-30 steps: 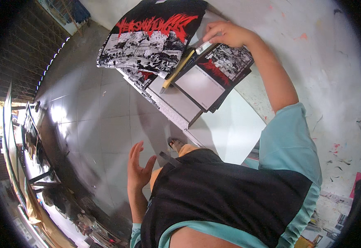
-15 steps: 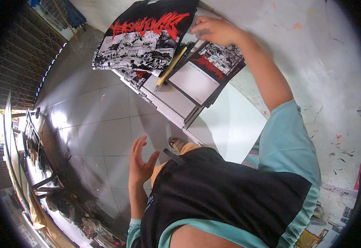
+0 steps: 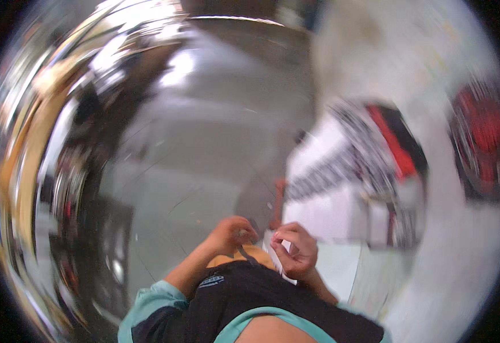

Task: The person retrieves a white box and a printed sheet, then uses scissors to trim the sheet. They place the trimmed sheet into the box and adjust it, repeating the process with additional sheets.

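Left hand (image 3: 233,234): lower middle of the frame, before our waist, fingers bent inward and close together; blur hides the tips, so we cannot tell whether they pinch anything.
Right hand (image 3: 294,251): just right of it and apart, thumb and fingers curled into a loose ring; we cannot tell whether the tips meet on something.
Strap (image 3: 247,255): dark, at our waist, lower middle, between our hands; contact is unclear.
Table (image 3: 324,217): white, right of centre, its edge near our right hand.
Print (image 3: 341,163): black and white, on the table, well above our right hand.
Care: we judge small finger moves best with hands this close, elbows tucked, the strap kept from snagging.
Sight: we would do well to steady our head, since everything around smears.
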Tool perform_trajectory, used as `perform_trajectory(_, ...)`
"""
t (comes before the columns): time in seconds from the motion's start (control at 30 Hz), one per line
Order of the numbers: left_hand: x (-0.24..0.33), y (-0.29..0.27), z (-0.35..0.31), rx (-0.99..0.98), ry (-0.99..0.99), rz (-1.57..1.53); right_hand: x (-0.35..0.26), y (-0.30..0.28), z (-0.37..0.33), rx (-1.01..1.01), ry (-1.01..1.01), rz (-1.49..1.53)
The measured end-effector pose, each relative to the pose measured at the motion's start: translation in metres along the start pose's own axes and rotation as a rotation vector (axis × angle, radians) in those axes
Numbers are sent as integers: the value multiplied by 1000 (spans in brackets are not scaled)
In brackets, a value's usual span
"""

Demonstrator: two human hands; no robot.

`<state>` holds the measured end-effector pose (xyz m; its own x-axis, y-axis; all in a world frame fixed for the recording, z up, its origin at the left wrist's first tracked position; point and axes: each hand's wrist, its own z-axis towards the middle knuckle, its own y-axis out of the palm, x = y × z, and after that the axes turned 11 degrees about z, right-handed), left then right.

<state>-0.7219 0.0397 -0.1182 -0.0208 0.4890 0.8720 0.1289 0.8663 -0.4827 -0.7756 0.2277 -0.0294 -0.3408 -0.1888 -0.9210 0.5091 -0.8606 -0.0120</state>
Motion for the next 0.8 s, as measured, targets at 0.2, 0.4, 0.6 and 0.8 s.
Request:
perform_trajectory(0.2,-95,-11,-171,730,-630,-333,111,77,-12,-589,534,40)
perform_trajectory(0.4,-197,75,-473,2118,-875,-1028,111,249,5,-1062,303,-279)
perform_trajectory(0.6,-196,212,-691,2557,-861,-1474,66,476,-121,-1270,-146,-250)
perform_trajectory(0.8,-194,276,-788,2619,-644,-1529,-6,610,-281,-1900,-153,-175)
